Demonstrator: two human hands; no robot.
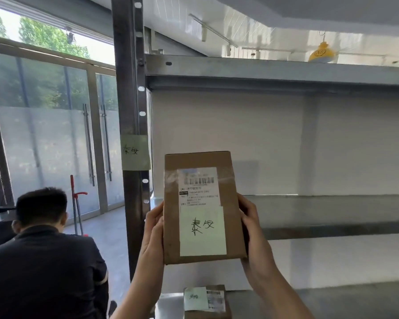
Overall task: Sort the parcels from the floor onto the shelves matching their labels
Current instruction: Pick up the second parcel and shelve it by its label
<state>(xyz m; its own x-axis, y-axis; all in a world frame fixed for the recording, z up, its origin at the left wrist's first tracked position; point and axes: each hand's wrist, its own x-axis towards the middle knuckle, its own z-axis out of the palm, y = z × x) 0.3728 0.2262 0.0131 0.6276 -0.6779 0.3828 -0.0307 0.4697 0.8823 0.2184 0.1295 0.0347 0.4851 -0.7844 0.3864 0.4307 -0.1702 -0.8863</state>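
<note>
Head camera: a cardboard parcel (203,208) is held upright in the air in front of the rack, its top edge above the middle shelf (332,215). The left hand (153,229) clasps its left long edge and the right hand (251,226) its right one. Both hands curl around toward the back, where the fingertips are hidden.

The main risk is a slip. The hold is on the edges only, nothing supports the parcel from beneath, and clear tape makes part of the face slick. If it drops, it could land on the smaller parcel (207,301) lying on the lower shelf (332,300). Misfiling seems unlikely, because the handwritten green note (203,231) on the parcel appears to match the green tag (136,152) stuck on the steel upright (129,111).

The parcel is a flat brown rectangular box with matte board and crisp corners. It carries a white barcode label (199,186) above the note. The shelves are smooth, dull-grey galvanised sheet with folded front lips, and the upright is punched with a row of holes. A seated person (44,249) in dark clothing is at the lower left, facing frosted glass doors (55,134).
</note>
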